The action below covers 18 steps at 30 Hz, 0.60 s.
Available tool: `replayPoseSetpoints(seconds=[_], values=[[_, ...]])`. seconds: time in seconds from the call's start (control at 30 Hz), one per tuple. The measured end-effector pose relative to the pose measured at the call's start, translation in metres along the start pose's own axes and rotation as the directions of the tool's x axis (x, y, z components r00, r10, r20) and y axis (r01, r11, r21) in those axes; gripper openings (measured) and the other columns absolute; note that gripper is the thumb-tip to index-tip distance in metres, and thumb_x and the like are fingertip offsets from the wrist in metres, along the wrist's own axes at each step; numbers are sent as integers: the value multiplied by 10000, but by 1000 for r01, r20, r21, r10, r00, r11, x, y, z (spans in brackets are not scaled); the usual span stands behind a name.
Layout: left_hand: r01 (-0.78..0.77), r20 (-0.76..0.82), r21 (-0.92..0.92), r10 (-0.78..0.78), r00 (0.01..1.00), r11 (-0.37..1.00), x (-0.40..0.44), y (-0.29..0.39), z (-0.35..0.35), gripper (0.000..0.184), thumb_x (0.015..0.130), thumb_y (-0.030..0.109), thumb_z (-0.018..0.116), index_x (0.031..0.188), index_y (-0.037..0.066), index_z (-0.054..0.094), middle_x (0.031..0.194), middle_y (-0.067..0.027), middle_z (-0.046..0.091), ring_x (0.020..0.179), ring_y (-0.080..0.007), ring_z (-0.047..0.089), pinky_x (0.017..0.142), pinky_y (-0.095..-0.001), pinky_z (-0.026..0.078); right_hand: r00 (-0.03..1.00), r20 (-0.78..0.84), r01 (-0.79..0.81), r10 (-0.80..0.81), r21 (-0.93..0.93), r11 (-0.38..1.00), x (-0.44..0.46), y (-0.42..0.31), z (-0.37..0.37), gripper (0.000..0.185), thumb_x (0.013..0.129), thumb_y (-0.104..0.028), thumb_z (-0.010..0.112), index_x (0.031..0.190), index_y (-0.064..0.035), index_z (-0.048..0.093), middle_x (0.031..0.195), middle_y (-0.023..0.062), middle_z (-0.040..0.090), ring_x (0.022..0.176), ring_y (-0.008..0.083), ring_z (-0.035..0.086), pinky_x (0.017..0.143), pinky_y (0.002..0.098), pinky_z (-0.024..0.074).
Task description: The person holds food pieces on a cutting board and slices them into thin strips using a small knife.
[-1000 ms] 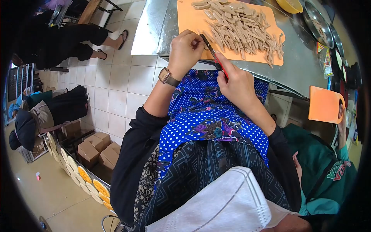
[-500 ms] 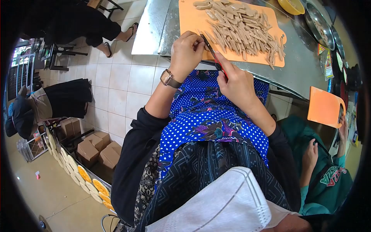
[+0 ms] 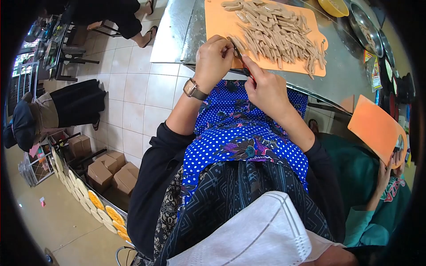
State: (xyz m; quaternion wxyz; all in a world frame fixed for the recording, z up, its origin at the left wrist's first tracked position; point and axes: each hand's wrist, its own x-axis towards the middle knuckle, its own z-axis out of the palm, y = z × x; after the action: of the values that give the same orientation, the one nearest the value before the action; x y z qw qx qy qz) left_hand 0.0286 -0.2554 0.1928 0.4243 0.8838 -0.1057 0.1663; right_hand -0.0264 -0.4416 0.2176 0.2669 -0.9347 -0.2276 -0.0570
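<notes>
My left hand [image 3: 214,60], with a watch [image 3: 194,89] on its wrist, is pinched closed at the left edge of the orange cutting board [image 3: 217,24]; what its fingertips hold is too small to name. My right hand [image 3: 268,88] is closed round the red handle of a dark-bladed knife [image 3: 239,54]. The blade points up and left and meets the fingertips of my left hand. Many light-brown strips [image 3: 270,35] lie heaped on the board, just beyond both hands.
The board lies on a metal table [image 3: 337,82]. A yellow bowl [image 3: 333,7] and metal bowls [image 3: 366,29] stand at the upper right. At right, a co-worker in green holds another orange board [image 3: 375,126]. Other people are at left, near cardboard boxes [image 3: 101,173].
My right hand and the knife have shifted slightly left, the blade now at my left fingertips. The co-worker's orange board has tilted and both their hands are at it. People at left have moved.
</notes>
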Motion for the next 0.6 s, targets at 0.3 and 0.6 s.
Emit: replayPoseSetpoints(seconds=[0.3, 0.6], values=[[-121, -11, -37, 121, 993, 992, -18, 14, -6, 197, 735, -40, 711, 920, 22, 683, 896, -157, 676, 871, -370, 661, 775, -422, 542, 999, -33, 8, -7, 29, 1000, 1, 2, 3, 629, 818, -99, 658, 1434, -52, 543, 790, 236, 694, 650, 433, 675, 625, 542, 548], [-161, -108, -3, 159, 981, 987, -26, 17, -4, 59, 781, -2, 672, 837, -18, 667, 865, -151, 639, 871, -355, 630, 772, -430, 527, 998, -25, 57, -57, 1, 998, 2, -2, 1, 610, 827, -88, 655, 1430, -67, 567, 801, 188, 715, 681, 379, 706, 639, 487, 568]])
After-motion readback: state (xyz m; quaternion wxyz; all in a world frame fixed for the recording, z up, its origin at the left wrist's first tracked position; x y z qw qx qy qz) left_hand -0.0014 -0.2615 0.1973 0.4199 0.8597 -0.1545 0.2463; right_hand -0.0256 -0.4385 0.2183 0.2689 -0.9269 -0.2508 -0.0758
